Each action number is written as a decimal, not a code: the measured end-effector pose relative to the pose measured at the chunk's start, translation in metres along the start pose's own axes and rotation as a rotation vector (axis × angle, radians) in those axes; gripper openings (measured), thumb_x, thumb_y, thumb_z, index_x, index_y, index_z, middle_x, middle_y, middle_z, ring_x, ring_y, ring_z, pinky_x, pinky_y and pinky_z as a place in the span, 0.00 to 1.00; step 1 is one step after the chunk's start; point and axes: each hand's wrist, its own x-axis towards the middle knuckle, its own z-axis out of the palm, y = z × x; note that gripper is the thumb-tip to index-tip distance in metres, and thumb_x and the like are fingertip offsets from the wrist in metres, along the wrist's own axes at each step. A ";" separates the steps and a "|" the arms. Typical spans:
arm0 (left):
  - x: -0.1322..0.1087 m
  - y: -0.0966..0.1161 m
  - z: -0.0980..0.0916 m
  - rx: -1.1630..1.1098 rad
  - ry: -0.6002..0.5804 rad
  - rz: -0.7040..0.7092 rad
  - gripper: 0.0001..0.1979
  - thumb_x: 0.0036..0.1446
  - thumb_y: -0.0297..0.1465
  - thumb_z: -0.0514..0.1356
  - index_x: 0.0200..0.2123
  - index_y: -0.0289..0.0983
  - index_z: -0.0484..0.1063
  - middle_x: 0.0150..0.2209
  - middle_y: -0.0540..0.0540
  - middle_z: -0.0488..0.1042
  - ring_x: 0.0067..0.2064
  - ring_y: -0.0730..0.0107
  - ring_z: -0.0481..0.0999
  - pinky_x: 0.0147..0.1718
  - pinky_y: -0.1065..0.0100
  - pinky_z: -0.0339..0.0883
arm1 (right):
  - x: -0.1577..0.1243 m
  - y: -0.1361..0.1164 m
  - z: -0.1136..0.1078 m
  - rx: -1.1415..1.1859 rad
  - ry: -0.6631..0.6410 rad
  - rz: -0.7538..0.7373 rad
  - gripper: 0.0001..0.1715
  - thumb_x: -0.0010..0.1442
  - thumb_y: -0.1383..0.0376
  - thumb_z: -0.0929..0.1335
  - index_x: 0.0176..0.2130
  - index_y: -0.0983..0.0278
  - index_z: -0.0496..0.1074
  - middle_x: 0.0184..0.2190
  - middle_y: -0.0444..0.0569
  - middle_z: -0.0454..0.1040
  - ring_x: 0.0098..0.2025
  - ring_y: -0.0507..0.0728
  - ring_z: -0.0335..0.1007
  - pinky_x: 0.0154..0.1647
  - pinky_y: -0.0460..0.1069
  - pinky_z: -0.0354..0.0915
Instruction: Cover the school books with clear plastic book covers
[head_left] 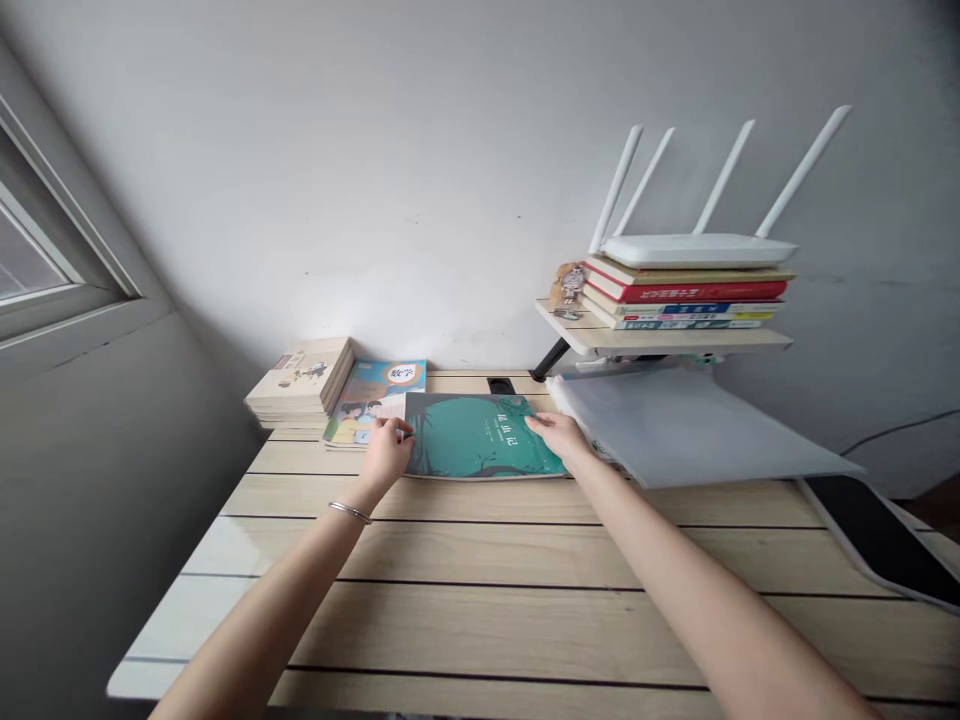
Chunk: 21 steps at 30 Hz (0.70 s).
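A teal book (480, 437) with a dark tree pattern and a pale title lies flat on the wooden desk (480, 545). My left hand (386, 450) grips its left edge, fingers curled over the cover. My right hand (559, 437) lies over the book's right end, fingertips on the cover. A thin silver bracelet (349, 513) circles my left wrist. Just beyond my left hand, an illustrated children's book (375, 395) lies partly under the teal book. A stack of tan books (300, 380) stands to its left.
A translucent grey plastic folder (690, 430) juts out at the right, under a small wall shelf (660, 340) holding stacked books (682, 295) and a white router (697, 250). A black pad (877, 540) lies at the right edge. A window (45, 230) is at the left.
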 end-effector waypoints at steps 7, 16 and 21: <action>-0.003 -0.018 -0.016 -0.077 0.079 -0.129 0.08 0.47 0.26 0.61 0.33 0.35 0.66 0.43 0.42 0.63 0.38 0.69 0.70 0.38 0.65 0.68 | -0.001 0.001 -0.001 -0.046 0.015 -0.025 0.15 0.45 0.58 0.71 0.33 0.64 0.77 0.35 0.51 0.79 0.40 0.60 0.75 0.40 0.50 0.68; -0.032 -0.024 -0.005 -0.100 -0.056 -0.072 0.15 0.49 0.30 0.62 0.40 0.36 0.63 0.41 0.45 0.64 0.24 0.79 0.68 0.28 0.69 0.67 | 0.000 -0.004 0.000 -0.203 0.041 -0.088 0.14 0.45 0.58 0.71 0.32 0.64 0.76 0.33 0.53 0.79 0.39 0.61 0.74 0.41 0.52 0.66; -0.039 -0.025 -0.002 -0.025 -0.038 0.009 0.17 0.53 0.31 0.59 0.46 0.37 0.64 0.38 0.47 0.63 0.25 0.77 0.69 0.31 0.67 0.67 | -0.018 -0.020 -0.005 -0.279 0.139 -0.239 0.18 0.50 0.62 0.69 0.41 0.67 0.74 0.42 0.59 0.75 0.46 0.65 0.69 0.50 0.58 0.61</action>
